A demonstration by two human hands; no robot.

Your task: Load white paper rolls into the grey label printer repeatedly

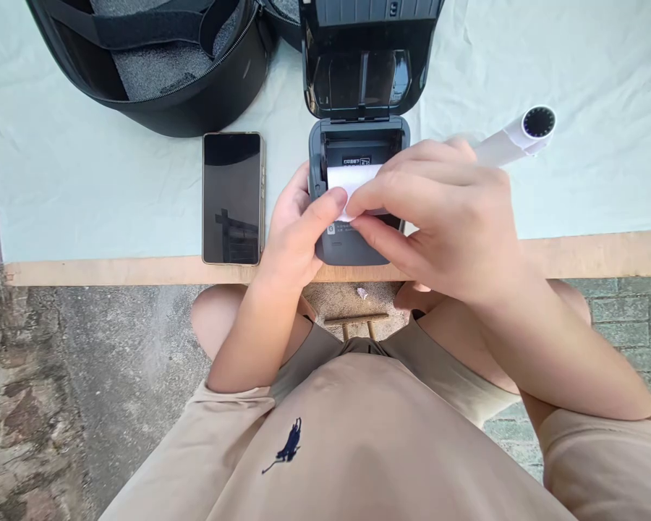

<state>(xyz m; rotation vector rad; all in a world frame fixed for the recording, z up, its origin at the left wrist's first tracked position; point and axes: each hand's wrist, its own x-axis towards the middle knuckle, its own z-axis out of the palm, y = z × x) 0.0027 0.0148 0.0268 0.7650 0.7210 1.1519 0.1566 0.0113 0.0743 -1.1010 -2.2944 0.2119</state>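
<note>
A small dark grey label printer (352, 250) sits at the table's front edge with its black lid (366, 72) swung up and back. A white paper roll (352, 176) lies in its compartment, partly covered by my fingers. My left hand (298, 235) is closed around the printer's left side, its thumb resting on the paper. From the right, my right hand (439, 210) reaches over the printer. Its thumb and forefinger pinch the loose edge of the paper close to my left thumb; the other fingers hide the right part of the roll.
Left of the printer lies a phone (232, 199), screen up. Behind it stands an open black zip case (195, 94) with grey foam inside. A white roll with a black end (521, 134) lies on the right. A pale cloth (87, 181) covers the wooden table (103, 271).
</note>
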